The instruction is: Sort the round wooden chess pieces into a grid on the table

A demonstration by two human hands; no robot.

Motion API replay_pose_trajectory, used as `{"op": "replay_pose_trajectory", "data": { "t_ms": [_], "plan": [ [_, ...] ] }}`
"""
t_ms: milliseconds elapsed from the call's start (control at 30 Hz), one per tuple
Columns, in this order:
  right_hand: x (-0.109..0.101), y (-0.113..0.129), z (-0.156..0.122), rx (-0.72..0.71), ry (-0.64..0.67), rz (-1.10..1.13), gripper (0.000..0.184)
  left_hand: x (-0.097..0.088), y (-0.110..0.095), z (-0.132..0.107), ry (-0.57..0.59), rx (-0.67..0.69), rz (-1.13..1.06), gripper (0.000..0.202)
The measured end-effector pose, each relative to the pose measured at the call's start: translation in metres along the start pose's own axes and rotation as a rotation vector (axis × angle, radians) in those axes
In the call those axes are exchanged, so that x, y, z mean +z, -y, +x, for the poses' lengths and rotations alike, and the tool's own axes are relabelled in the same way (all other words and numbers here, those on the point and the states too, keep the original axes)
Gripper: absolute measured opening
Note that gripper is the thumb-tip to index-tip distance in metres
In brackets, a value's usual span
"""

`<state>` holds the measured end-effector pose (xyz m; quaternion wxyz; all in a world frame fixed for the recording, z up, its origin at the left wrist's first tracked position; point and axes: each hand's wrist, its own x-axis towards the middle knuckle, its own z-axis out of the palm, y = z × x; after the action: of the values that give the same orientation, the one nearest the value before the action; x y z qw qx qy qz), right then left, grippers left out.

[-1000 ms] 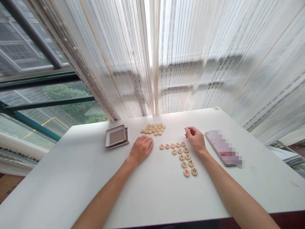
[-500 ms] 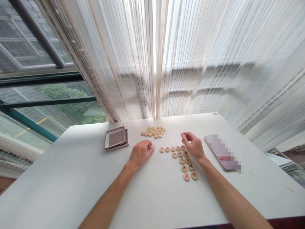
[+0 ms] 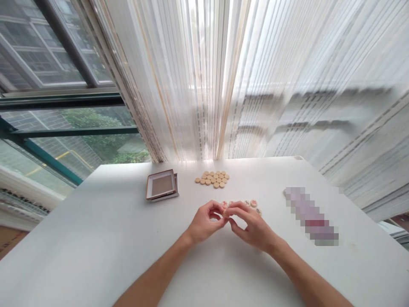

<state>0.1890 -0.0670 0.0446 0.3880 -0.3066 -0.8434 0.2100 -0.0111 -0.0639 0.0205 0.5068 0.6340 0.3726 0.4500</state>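
Observation:
In front of me, my left hand (image 3: 205,221) pinches a small round wooden Chinese chess piece (image 3: 226,214) between thumb and fingertips. My right hand (image 3: 254,227) meets it there, its fingertips closed on the same piece, which is mostly hidden by the fingers. Just beyond the hands, a row of face-up Chinese chess pieces (image 3: 253,203) shows red and black characters. My right hand covers most of the other face-up pieces. Farther back lies a cluster of pieces with plain sides up (image 3: 216,177).
A shallow open box (image 3: 162,185) sits at the back left of the white table (image 3: 128,238). To the right lies a flat, pixelated object (image 3: 308,215). Sheer striped curtains (image 3: 179,85) hang behind the table's far edge, beside a window at left.
My left hand has moved right and nearer with a piece from beside the plain cluster. My right hand has come left and down to meet it. The view has shifted slightly.

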Motion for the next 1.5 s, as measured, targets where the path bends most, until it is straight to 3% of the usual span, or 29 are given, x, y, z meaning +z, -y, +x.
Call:
{"op": "replay_pose_trajectory", "data": {
  "t_ms": [200, 433, 700, 1100, 1300, 1500],
  "plan": [
    [0.003, -0.007, -0.001, -0.004, 0.049, -0.014, 0.033, 0.0, 0.009, -0.001, 0.014, -0.103, -0.149, 0.028],
    [0.007, -0.011, -0.002, 0.014, 0.059, -0.003, 0.024, 0.001, 0.014, -0.002, 0.002, -0.177, -0.212, 0.035],
    [0.009, -0.012, -0.004, 0.074, 0.04, 0.005, 0.017, 0.004, 0.013, -0.001, -0.002, -0.168, -0.278, 0.034],
    [0.01, -0.015, -0.004, 0.122, 0.002, -0.032, 0.019, 0.003, 0.01, -0.001, 0.007, -0.152, -0.268, 0.038],
    [0.008, -0.013, -0.003, 0.095, -0.005, -0.026, 0.026, 0.002, 0.011, 0.0, 0.045, -0.15, -0.263, 0.039],
    [0.009, -0.011, -0.005, 0.07, 0.031, -0.008, 0.032, 0.002, 0.014, 0.001, 0.005, -0.176, -0.235, 0.036]
  ]
}}
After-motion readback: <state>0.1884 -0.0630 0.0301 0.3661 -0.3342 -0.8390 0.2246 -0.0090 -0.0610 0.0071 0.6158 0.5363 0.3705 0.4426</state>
